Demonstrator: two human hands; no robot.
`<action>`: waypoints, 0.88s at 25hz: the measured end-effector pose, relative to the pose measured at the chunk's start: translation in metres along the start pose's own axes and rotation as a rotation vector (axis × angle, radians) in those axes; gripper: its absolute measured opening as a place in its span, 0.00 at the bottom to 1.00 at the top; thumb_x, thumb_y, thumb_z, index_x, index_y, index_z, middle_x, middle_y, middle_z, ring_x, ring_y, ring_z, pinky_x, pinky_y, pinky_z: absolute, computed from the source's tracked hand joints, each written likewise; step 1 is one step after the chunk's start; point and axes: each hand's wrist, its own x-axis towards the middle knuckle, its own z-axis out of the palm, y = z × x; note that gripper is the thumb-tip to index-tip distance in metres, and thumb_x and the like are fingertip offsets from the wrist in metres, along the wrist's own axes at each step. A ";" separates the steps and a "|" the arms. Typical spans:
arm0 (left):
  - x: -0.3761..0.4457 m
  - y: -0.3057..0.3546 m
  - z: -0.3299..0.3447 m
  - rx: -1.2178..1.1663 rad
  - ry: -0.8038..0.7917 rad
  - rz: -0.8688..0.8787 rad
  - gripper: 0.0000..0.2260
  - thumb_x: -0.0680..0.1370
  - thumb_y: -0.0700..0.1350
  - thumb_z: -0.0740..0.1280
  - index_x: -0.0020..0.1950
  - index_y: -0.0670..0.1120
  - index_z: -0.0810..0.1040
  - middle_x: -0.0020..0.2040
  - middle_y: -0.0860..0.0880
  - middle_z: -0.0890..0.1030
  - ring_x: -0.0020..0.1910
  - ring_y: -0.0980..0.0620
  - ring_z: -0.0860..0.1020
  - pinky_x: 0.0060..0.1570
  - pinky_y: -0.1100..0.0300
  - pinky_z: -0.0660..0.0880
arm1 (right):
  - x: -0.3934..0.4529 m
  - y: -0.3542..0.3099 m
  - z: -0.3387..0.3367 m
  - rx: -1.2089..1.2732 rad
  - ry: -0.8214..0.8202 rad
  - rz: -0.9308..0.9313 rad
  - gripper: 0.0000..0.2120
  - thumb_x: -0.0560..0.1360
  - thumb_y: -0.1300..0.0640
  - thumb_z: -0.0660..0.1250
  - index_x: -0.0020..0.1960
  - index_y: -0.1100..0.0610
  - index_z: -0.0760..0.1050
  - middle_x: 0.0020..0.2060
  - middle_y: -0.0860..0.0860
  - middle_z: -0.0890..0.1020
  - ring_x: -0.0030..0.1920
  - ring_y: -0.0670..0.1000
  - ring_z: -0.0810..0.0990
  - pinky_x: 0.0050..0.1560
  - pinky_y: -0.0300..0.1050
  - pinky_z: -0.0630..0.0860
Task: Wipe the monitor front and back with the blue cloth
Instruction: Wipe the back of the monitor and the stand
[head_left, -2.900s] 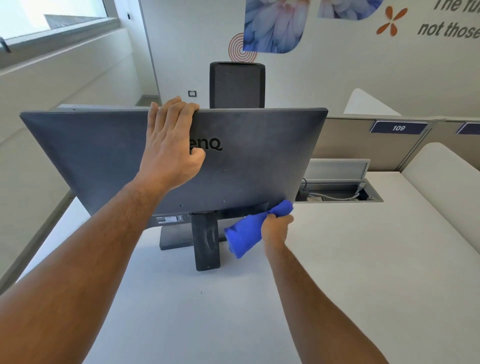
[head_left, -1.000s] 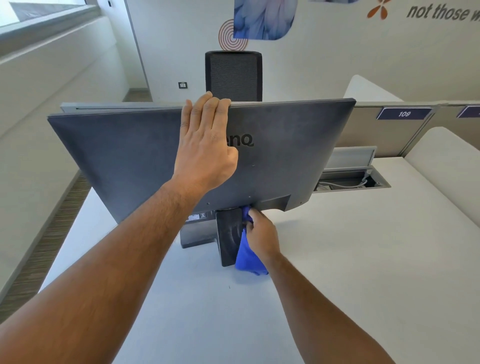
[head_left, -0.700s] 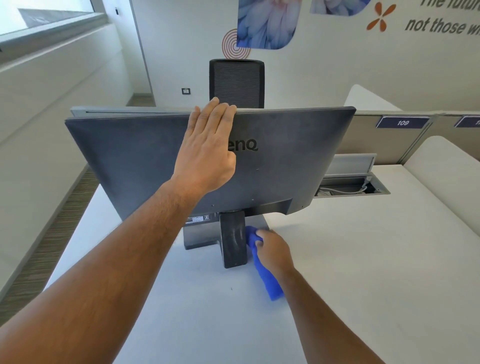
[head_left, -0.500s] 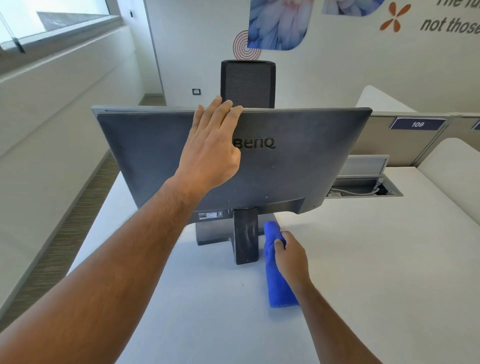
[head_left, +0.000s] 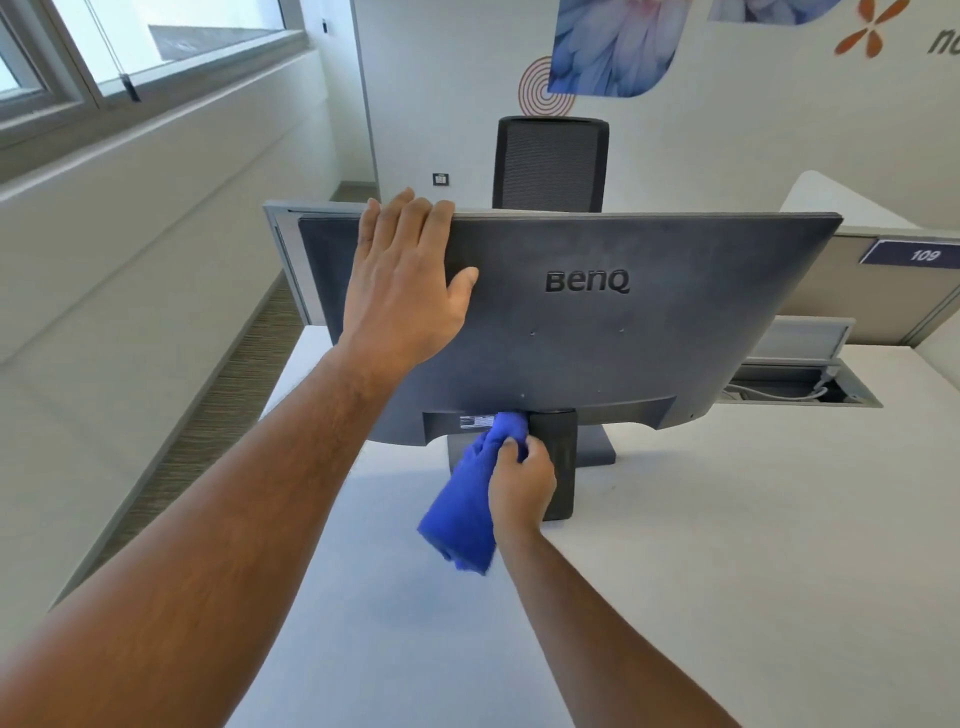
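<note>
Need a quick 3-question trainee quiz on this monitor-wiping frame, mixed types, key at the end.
1. True or false: the left hand lies on the monitor back, fingers over its top edge.
2. The blue cloth in the right hand touches: A) the logo B) the stand just under the monitor C) the chair
3. What number is on the partition label?

Key: 1 true; 2 B; 3 109
</note>
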 end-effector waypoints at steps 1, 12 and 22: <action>0.000 0.000 0.001 0.007 0.002 0.002 0.26 0.79 0.55 0.64 0.74 0.45 0.67 0.70 0.44 0.71 0.77 0.42 0.62 0.80 0.45 0.48 | 0.003 -0.007 0.010 0.060 0.043 0.069 0.07 0.84 0.56 0.61 0.51 0.55 0.76 0.45 0.48 0.80 0.50 0.54 0.81 0.49 0.42 0.70; 0.000 -0.001 0.012 0.033 0.054 0.009 0.27 0.79 0.55 0.66 0.74 0.46 0.66 0.70 0.46 0.70 0.72 0.42 0.65 0.80 0.45 0.47 | -0.023 0.004 0.077 -0.297 -0.131 -0.310 0.07 0.84 0.55 0.57 0.56 0.55 0.72 0.49 0.50 0.79 0.47 0.53 0.81 0.46 0.48 0.78; -0.001 -0.002 0.012 0.027 0.066 0.026 0.26 0.78 0.55 0.64 0.74 0.45 0.66 0.69 0.46 0.71 0.72 0.43 0.65 0.80 0.46 0.46 | 0.025 -0.013 0.056 0.522 0.166 0.578 0.14 0.83 0.54 0.60 0.61 0.61 0.78 0.53 0.55 0.83 0.52 0.60 0.82 0.46 0.46 0.77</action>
